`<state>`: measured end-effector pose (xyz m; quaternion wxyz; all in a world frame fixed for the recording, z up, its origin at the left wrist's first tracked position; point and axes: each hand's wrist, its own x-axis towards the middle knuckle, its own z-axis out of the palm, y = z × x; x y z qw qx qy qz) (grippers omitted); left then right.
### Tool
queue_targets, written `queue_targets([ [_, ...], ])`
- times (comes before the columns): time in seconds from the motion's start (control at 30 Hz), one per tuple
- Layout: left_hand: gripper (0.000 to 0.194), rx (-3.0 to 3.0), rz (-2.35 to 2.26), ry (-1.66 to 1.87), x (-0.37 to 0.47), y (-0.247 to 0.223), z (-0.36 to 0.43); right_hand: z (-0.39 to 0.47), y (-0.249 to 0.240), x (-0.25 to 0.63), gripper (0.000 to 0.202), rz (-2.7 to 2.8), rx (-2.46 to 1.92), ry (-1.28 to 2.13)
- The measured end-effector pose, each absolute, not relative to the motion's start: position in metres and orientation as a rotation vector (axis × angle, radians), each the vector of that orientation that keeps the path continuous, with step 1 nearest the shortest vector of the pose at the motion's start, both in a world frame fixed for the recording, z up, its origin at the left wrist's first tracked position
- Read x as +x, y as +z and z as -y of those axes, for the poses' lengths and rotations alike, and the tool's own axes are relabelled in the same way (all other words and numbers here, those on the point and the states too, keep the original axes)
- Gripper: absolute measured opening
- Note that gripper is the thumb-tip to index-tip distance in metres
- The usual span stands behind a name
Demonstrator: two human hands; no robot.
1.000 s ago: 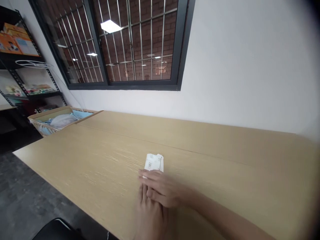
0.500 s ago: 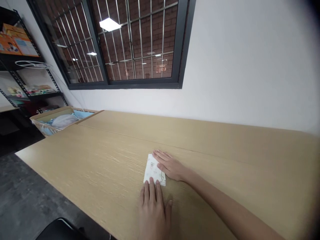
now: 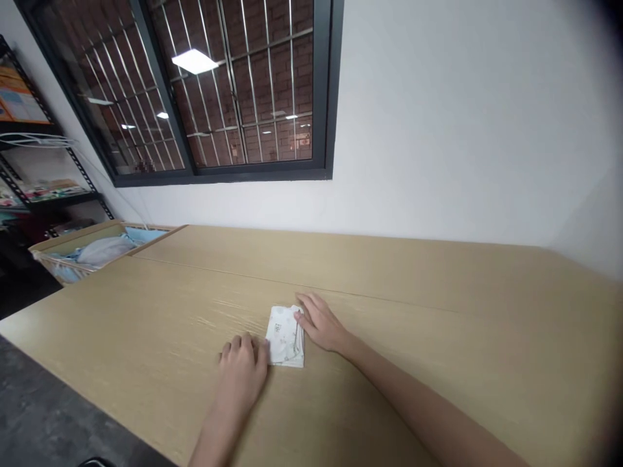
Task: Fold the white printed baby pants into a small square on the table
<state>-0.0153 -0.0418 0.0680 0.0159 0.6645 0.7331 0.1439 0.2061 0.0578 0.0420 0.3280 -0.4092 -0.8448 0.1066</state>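
A small folded white cloth (image 3: 282,334) with a faint print lies on the table, its layers showing along the right edge. My left hand (image 3: 241,370) rests at the cloth's left side, fingers bent over the tabletop and the thumb against the edge. At the upper right corner is my right hand (image 3: 324,324). Its thumb touches the cloth there, while the fingers lie apart from the thumb, just beyond the corner. Neither hand lifts the cloth.
The wood-coloured table (image 3: 389,272) runs along a white wall (image 3: 438,130) under a barred window (image 3: 233,97). At the table's far left stands a bin (image 3: 63,266) holding pale and blue cloth. Shelves (image 3: 53,201) stand behind it.
My left hand has moved from the cloth's near edge to its left side, its fingers now bent. My right hand has drawn back to the corner. The view has turned right.
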Motion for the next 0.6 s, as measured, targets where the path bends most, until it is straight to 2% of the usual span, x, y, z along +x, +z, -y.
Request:
queue_targets([
  [0.1, 0.044, 2.053, -2.252, 0.237, -0.010, 0.071, 0.026, -0.051, 0.045, 0.203, 0.049, 2.303, -1.018, 0.199],
  [0.33, 0.038, 2.179, -2.007, 0.226, 0.004, 0.071, 0.018, -0.051, 0.042, 0.201, 0.024, 2.326, -1.021, 0.088],
  [0.43, 0.037, 2.190, -1.923, 0.310, 0.001, 0.065, 0.029, -0.053, 0.040, 0.200, 0.016, 2.361, -0.970, 0.067],
  [0.6, 0.038, 2.075, -1.748, 0.661, -0.030, 0.042, 0.068, -0.024, 0.041, 0.181, 0.014, 2.396, -0.862, 0.162],
])
